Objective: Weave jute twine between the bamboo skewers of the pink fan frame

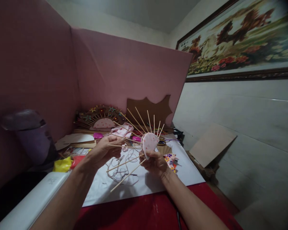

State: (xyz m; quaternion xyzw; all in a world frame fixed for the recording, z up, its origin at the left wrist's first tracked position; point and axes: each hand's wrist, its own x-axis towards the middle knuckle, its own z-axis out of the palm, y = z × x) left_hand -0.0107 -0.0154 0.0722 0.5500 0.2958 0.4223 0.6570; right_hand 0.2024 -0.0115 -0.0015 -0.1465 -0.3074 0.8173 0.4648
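Note:
My right hand (155,162) grips the lower edge of a pink spotted half-round piece (149,143), held up over the table. Thin wooden sticks (131,120) fan out from its rim, upward and to the left. My left hand (108,150) is at the left-hand sticks, its thumb and fingers pinched together round one or more of them; exactly which is hard to make out. Below the sticks, loose grey-brown cord (120,169) lies in loops on a white sheet (100,191).
A decorated fan-shaped piece (103,116) leans at the back left, near pink cloth (122,130). Yellow (62,164) and red packets (77,160) lie left. A brown cut-out board (147,110) stands behind. Patterned fabric (170,161) lies right. A purple bin (37,140) stands far left.

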